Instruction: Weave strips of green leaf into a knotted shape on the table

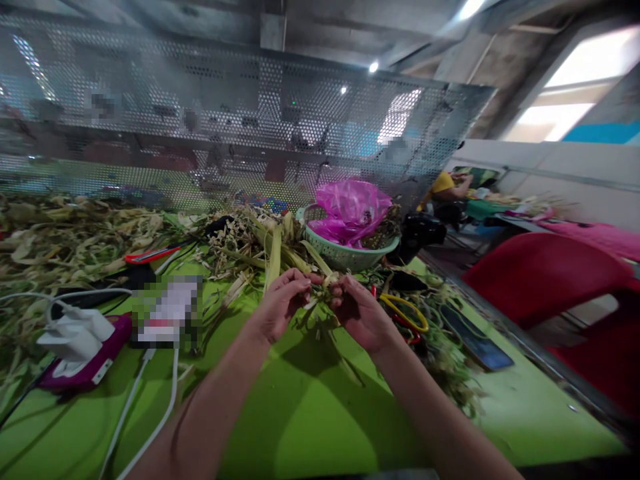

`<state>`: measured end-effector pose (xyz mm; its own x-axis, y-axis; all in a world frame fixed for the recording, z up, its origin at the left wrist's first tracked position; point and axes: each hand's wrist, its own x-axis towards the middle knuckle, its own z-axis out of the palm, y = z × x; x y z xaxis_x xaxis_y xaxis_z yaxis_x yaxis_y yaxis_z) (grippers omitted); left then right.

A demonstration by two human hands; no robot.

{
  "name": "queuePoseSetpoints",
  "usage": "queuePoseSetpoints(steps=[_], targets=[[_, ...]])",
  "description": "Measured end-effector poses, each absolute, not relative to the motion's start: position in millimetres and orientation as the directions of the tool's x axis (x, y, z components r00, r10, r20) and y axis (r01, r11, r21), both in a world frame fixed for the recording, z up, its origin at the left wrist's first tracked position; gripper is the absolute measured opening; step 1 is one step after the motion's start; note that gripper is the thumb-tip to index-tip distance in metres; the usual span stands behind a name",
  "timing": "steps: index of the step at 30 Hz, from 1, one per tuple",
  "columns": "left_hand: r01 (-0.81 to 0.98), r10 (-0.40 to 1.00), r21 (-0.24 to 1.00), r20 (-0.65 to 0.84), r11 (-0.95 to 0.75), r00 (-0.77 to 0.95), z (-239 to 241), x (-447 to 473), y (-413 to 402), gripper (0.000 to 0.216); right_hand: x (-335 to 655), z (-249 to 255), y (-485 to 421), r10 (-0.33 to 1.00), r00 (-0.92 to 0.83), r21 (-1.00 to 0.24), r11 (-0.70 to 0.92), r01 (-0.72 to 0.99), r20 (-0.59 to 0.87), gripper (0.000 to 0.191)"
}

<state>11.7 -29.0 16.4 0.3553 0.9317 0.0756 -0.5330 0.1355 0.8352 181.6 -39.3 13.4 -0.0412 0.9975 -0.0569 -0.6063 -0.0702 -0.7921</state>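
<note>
Both hands meet over the green table, in front of the basket, with a small knotted piece of corn husk strips (327, 283) between them. My left hand (283, 303) is closed, its thumb and fingertips pinched at the left side of the piece. From the right, my right hand (361, 313) grips the knotted part with curled fingers. One pale strip sticks up toward the basket, and thin loose ends hang below. Fingers partly cover the knot. Behind my left hand, a wide yellowish husk (273, 260) leans on a heap of dried husks (240, 243).
A green basket (345, 257) holds a pink plastic bag (353, 207). Scissors with yellow handles (413, 313) and a dark phone (475, 337) lie right. Leftward are a red cutter (153, 255), a purple power strip (107, 357) and white cables. A perforated metal screen (225, 133) stands behind.
</note>
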Motion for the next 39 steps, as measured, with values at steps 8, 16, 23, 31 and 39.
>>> queuePoseSetpoints(steps=[8, 16, 23, 31, 39], targets=[[-0.463, 0.961, 0.88, 0.025, 0.11, 0.275, 15.6, 12.9, -23.2, 0.024, 180.5, 11.2, -40.1, 0.998, -0.045, -0.917, 0.012, -0.398, 0.033, 0.032], [-0.387, 0.935, 0.922, 0.113, 0.027, 0.335, 17.7, 6.1, -25.5, 0.022, 173.2, 11.8, -46.6, 0.994, -0.065, -0.979, 0.069, -0.192, 0.083, 0.03], [-0.39, 0.911, 0.92, 0.13, 0.037, 0.392, 16.5, 14.4, -30.3, 0.025, 167.9, 10.3, -47.3, 0.987, -0.085, -0.988, 0.129, -0.08, 0.135, 0.026], [-0.237, 0.943, 0.971, 0.101, -0.024, 0.317, 13.4, 9.9, -22.2, 0.022, 174.4, 13.7, -49.3, 0.995, -0.051, -0.986, 0.079, -0.145, 0.087, 0.024], [-0.076, 0.95, 0.992, 0.114, -0.096, 0.289, 2.8, 15.6, -17.8, 0.021, 179.8, 11.3, -44.4, 0.971, 0.077, -0.971, 0.232, -0.063, 0.227, 0.032]])
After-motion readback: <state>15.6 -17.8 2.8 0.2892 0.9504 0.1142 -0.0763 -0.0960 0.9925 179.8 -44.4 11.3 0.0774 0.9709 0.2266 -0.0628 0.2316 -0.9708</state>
